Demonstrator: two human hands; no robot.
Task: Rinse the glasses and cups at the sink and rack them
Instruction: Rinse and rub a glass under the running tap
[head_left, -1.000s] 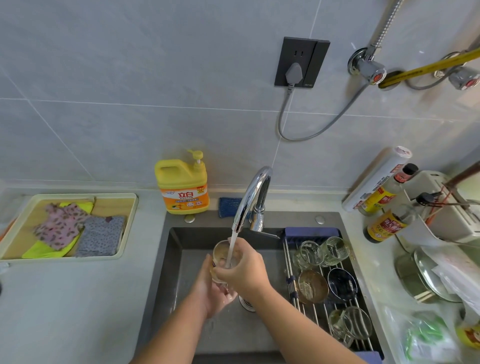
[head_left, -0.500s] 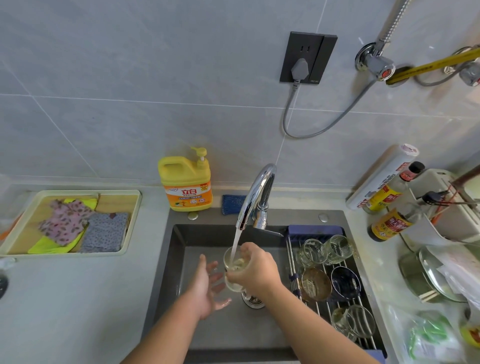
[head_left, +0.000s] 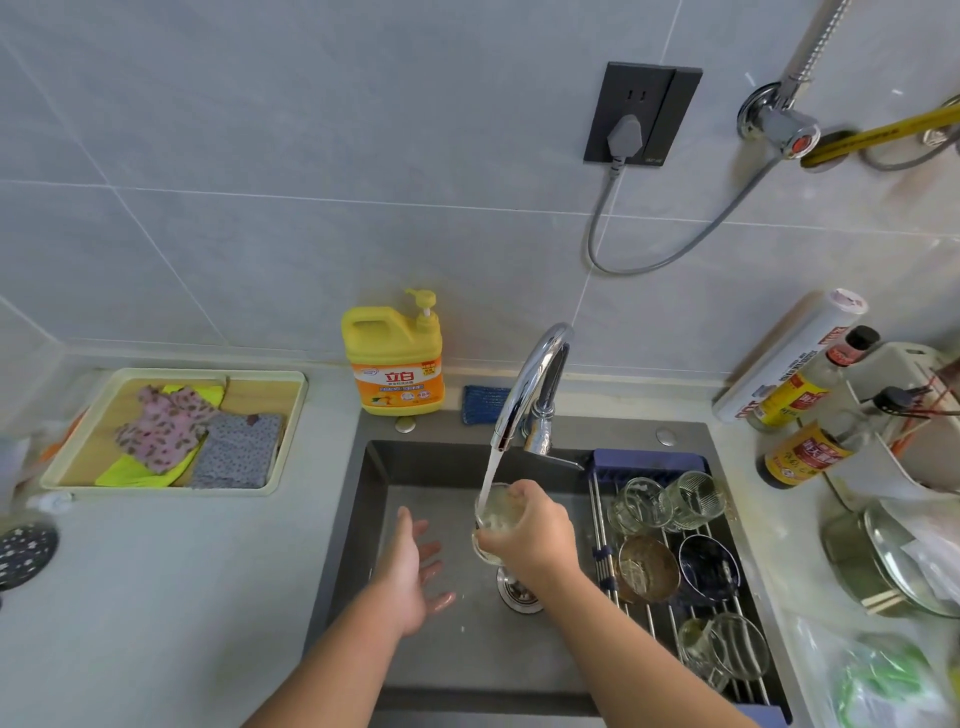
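A glass (head_left: 492, 522) is gripped by the curled fingers of the right hand (head_left: 530, 540) and held mouth up under the running tap (head_left: 530, 384), over the sink (head_left: 363, 519). The left hand (head_left: 410, 566) is held just beside it, its wet fingers straight and spread. Other glasses and cups are lying on the rack (head_left: 655, 631).

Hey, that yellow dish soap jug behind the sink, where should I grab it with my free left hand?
Grip the yellow jug by the moulded handle along its top, left of the pump. It stands upright close to the wall, so bring the left hand in from the front and above, fingers curled around the bar; the body looks too wide for one hand.
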